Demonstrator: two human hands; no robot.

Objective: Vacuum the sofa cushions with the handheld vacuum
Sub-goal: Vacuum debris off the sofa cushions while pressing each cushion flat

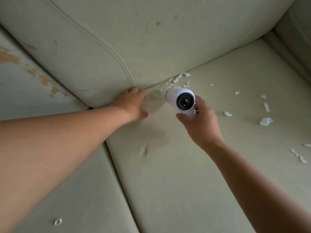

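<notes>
Gripping the white handheld vacuum (182, 100), the right hand (201, 122) aims its nozzle at paper scraps (179, 78) in the far crease; the left hand (133, 104) presses open-fingered on the seat cushion (185, 165), likely steadying it.

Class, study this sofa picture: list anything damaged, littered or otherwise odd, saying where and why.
White scraps litter the right seat cushion, thickest at the crease beside the handheld vacuum; a lone scrap lies on the left seat cushion. The covering has peeled at far left, leaving tan patches. A brown mark spots the back cushion.
</notes>
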